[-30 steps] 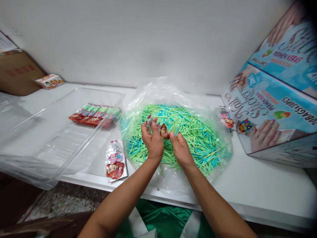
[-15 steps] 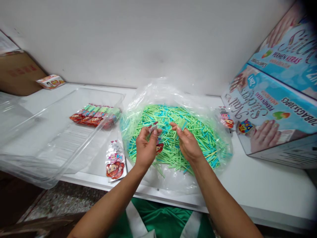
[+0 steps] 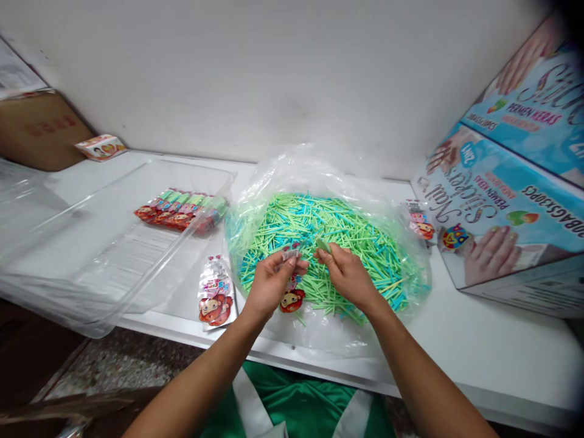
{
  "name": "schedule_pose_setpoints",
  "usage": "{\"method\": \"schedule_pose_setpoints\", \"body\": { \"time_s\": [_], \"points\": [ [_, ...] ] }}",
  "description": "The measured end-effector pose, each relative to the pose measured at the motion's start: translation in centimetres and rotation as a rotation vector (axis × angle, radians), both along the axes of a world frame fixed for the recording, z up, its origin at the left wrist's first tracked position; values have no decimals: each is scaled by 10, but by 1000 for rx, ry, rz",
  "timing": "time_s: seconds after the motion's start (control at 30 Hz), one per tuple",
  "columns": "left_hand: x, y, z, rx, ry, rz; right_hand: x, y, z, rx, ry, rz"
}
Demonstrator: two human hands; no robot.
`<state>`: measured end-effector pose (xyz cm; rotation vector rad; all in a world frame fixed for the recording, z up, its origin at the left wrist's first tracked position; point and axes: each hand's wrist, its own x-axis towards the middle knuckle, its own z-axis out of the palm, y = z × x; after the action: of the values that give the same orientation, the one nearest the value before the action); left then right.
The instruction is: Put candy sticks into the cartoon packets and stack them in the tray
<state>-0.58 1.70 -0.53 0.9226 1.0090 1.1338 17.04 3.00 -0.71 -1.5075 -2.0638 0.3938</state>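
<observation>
My left hand [image 3: 272, 281] pinches the top of a small clear packet with a red cartoon face [image 3: 292, 297], which hangs below the fingers. My right hand [image 3: 347, 272] pinches a few green sticks [image 3: 323, 244] close to the packet's open top. Both hands hover over a heap of green and blue sticks [image 3: 360, 240] lying on an opened clear plastic bag [image 3: 319, 176] on the white table [image 3: 479, 347].
A clear plastic tray [image 3: 91, 243] at the left holds a row of filled packets [image 3: 180, 212]. A stack of unfilled packets [image 3: 214, 298] lies by the table's front edge. More packets [image 3: 420, 222] lie beside printed blue cartons [image 3: 511, 201] at the right. A small box [image 3: 101, 147] sits far left.
My left hand turned the packet so it hangs downward and lowered it. My right hand picked green sticks from the heap and brought them to the packet's top.
</observation>
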Motion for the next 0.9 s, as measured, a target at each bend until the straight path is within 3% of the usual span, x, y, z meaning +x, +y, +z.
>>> {"method": "schedule_pose_setpoints", "body": {
  "time_s": [0.2,0.4,0.6,0.9],
  "points": [
    [0,-3,4,-58,-81,-47,2,3,-2,115,-156,-21],
    [-2,-5,1,-100,-47,-81,7,-7,15,-94,-19,119],
    [-4,-9,3,-146,-1,-99,9,-17,39,-192,-87,259],
    [-5,-13,-3,-112,10,-170,9,-22,35,-271,-109,333]
  ]
}}
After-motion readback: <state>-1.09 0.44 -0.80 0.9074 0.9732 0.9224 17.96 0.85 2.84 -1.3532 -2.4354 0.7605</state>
